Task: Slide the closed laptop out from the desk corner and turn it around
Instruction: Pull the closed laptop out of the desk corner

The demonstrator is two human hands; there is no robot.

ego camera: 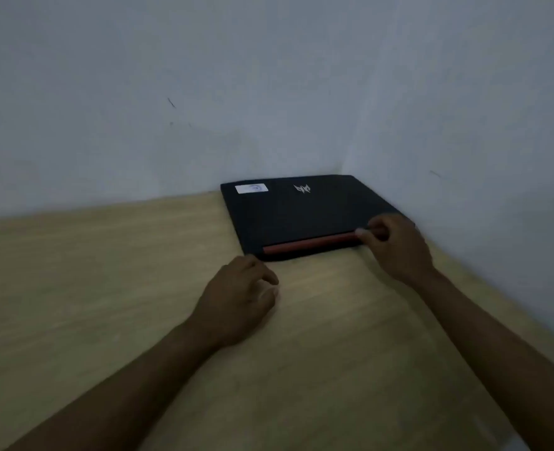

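Note:
A closed black laptop (301, 213) lies flat in the far right corner of the wooden desk (106, 288), its back and right sides against the walls. Its lid carries a silver logo and a white sticker, and a red hinge strip runs along the near edge. My right hand (396, 245) grips the near right corner, thumb on top by the red strip. Just in front of the near left corner, my left hand (239, 297) rests on the desk with curled fingers, holding nothing.
Two pale grey walls (204, 109) meet behind the laptop and close off the back and right of the desk. Bare wood stretches to the left and toward me.

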